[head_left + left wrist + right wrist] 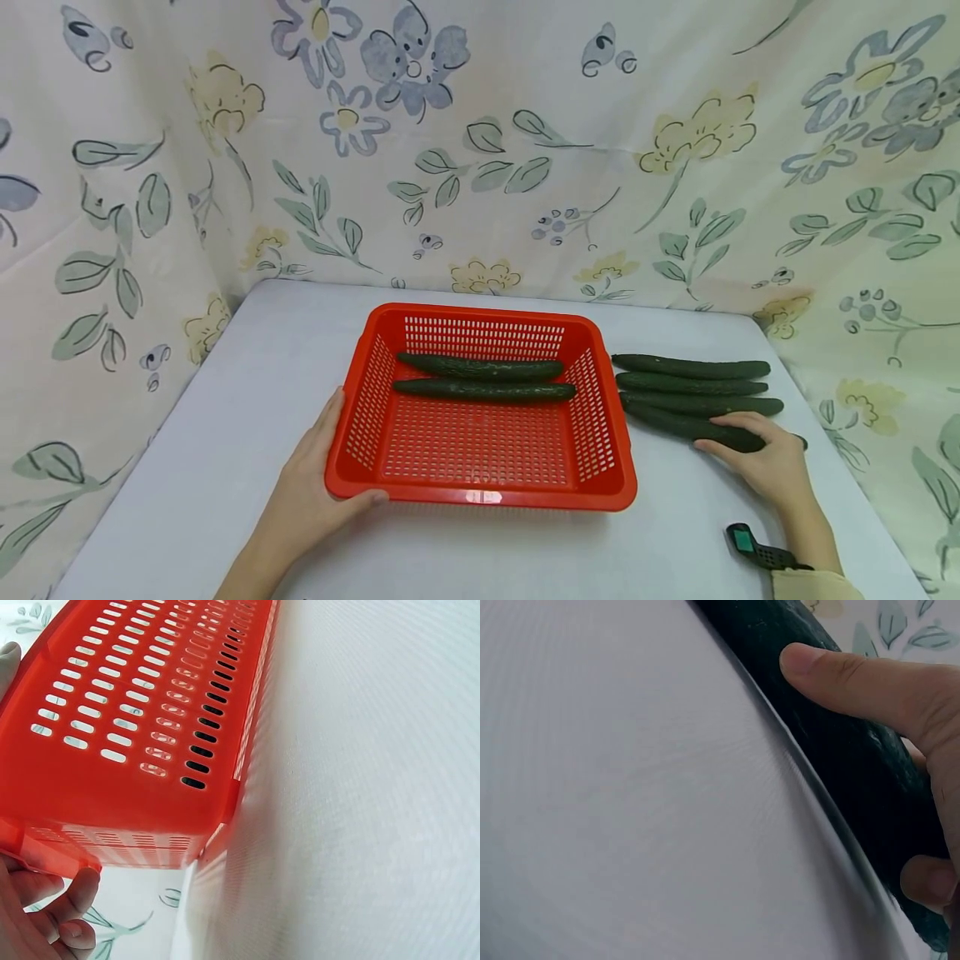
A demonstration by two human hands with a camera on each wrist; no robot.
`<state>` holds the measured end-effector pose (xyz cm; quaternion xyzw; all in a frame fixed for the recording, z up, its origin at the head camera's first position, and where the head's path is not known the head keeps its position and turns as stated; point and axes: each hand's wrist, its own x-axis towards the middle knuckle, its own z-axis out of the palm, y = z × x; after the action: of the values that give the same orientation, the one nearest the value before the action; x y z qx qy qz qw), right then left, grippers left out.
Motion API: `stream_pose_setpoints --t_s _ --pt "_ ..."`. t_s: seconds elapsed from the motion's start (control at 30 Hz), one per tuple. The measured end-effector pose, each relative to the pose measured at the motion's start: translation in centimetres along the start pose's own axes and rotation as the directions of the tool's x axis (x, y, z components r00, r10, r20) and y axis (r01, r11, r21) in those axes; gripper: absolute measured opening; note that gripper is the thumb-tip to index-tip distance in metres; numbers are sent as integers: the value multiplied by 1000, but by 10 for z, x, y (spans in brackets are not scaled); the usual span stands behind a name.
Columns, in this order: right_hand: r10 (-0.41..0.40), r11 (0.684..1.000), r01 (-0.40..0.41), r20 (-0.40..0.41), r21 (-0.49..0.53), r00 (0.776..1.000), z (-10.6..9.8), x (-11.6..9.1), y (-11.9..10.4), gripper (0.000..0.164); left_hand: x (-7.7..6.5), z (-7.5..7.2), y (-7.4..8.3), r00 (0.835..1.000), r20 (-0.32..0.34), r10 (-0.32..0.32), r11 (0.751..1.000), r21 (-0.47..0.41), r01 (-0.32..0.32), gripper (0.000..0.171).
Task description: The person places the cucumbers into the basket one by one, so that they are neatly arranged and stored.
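Note:
A red plastic basket (480, 499) with slotted walls stands on the white table. Two dark green cucumbers (480, 390) lie side by side towards its far wall. My left hand (307, 492) grips the basket at its near left corner, thumb along the front rim; the left wrist view shows bent fingers (71, 907) at the rim. To the right of the basket, my right hand (765, 458) holds the nearest cucumber (675, 422) of a group, thumb and fingers around it. That cucumber (840, 750) lies slanted, on or close to the tabletop.
Several other cucumbers (690, 367) lie roughly parallel beyond the held one, right of the basket. A dark band with a green-faced device (757, 546) is on the right wrist. Floral fabric (480, 167) hangs behind and beside the white table (225, 433).

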<state>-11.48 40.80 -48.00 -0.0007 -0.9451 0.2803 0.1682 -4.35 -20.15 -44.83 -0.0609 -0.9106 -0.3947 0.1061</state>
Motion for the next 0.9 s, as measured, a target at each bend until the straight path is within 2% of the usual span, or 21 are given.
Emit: stream_pose_setpoints --t_s 0.47,0.9 --pt "19 991 -10 -63 135 998 -5 1 -9 42 0 0 2 1000 -4 -5 1000 9 5 137" --pt "112 988 -105 -63 115 992 -3 5 -21 44 0 0 2 1000 -4 -1 1000 9 1 137"
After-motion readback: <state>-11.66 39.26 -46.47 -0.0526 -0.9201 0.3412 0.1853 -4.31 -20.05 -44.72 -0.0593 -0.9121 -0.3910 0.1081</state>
